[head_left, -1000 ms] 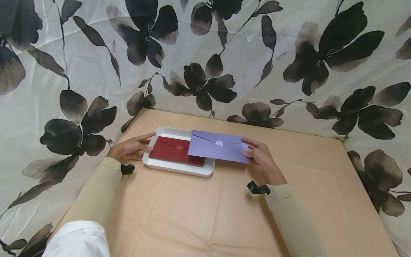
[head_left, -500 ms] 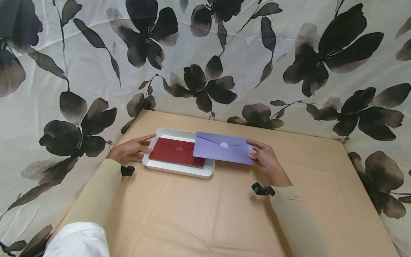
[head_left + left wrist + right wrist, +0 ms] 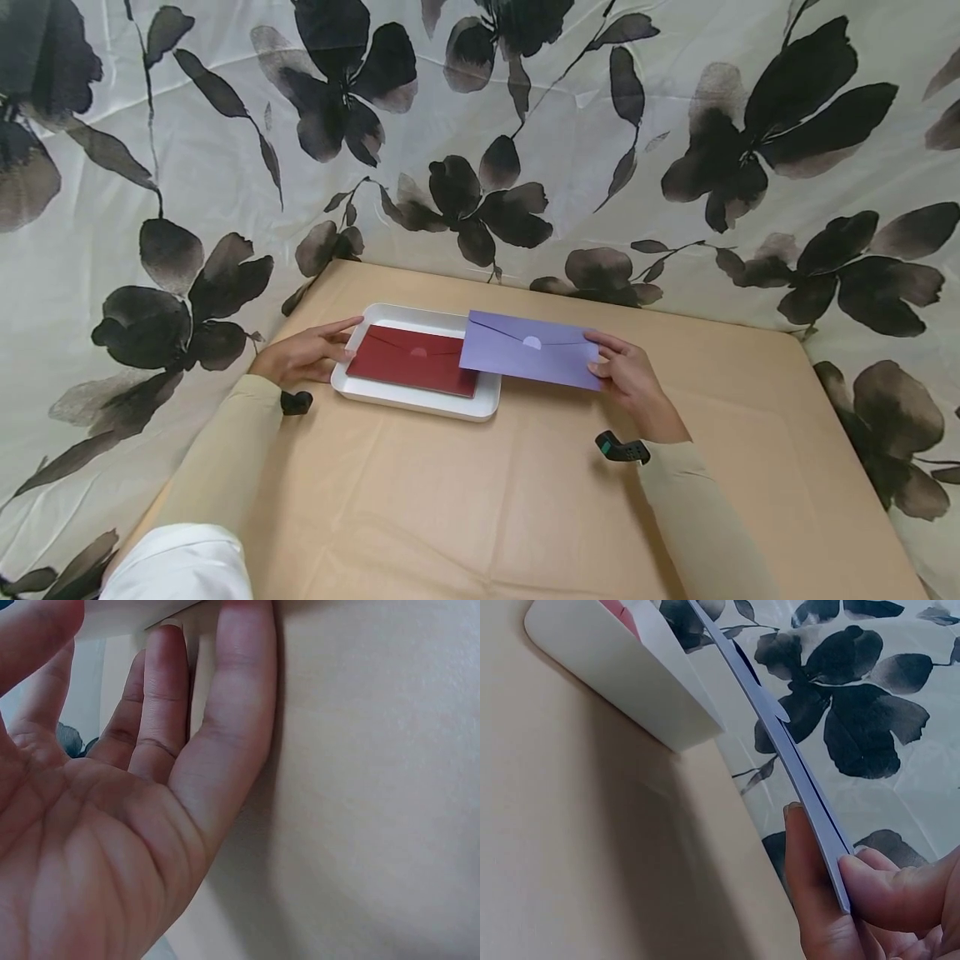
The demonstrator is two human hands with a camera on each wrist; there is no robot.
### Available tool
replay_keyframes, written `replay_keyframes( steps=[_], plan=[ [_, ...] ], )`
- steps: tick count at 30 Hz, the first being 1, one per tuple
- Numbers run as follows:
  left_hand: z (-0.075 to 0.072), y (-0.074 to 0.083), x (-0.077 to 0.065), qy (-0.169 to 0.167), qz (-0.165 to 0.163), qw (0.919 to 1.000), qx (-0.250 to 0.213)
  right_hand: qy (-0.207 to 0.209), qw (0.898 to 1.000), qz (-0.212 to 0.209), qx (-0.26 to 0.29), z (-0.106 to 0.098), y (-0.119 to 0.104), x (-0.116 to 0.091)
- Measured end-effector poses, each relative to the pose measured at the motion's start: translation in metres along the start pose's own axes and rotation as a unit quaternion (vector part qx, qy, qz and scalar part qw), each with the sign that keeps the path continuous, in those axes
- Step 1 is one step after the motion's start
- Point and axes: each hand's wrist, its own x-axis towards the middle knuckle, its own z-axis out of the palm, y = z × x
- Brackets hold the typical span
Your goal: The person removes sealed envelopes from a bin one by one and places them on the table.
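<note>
A white tray (image 3: 420, 407) stands on the table with a red envelope (image 3: 408, 358) lying in it. My left hand (image 3: 300, 354) holds the tray at its left end, thumb at the rim and fingers spread along the outer side; the left wrist view shows the lower fingers (image 3: 244, 690) close to the table top. My right hand (image 3: 630, 375) pinches a purple envelope (image 3: 528, 354) by its right end, thumb on one face and fingers behind. That envelope is raised and tilted, its left end overlapping the tray's right part in the head view. Both envelopes have a flap and round seal.
A tan-covered table (image 3: 480, 500) lies under everything. White cloth with dark flowers (image 3: 465, 200) hangs behind it and along its sides. Each wrist wears a small black camera, such as the right one (image 3: 622, 447).
My right hand has drawn the purple envelope to the right, so more of the red envelope shows. The left hand and the tray have stayed in place.
</note>
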Motion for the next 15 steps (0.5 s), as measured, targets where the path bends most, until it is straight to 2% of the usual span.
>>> replay_keyframes(
  steps=[7,15],
  plan=[
    [0.003,0.002,0.001,-0.001,0.004,1.0000,-0.006,0.001,1.000,-0.002,-0.010,-0.007,0.000,-0.001],
    [-0.001,-0.001,0.001,-0.001,-0.001,1.0000,-0.007,0.002,1.000,0.001,-0.006,-0.011,-0.001,0.000]
  ],
)
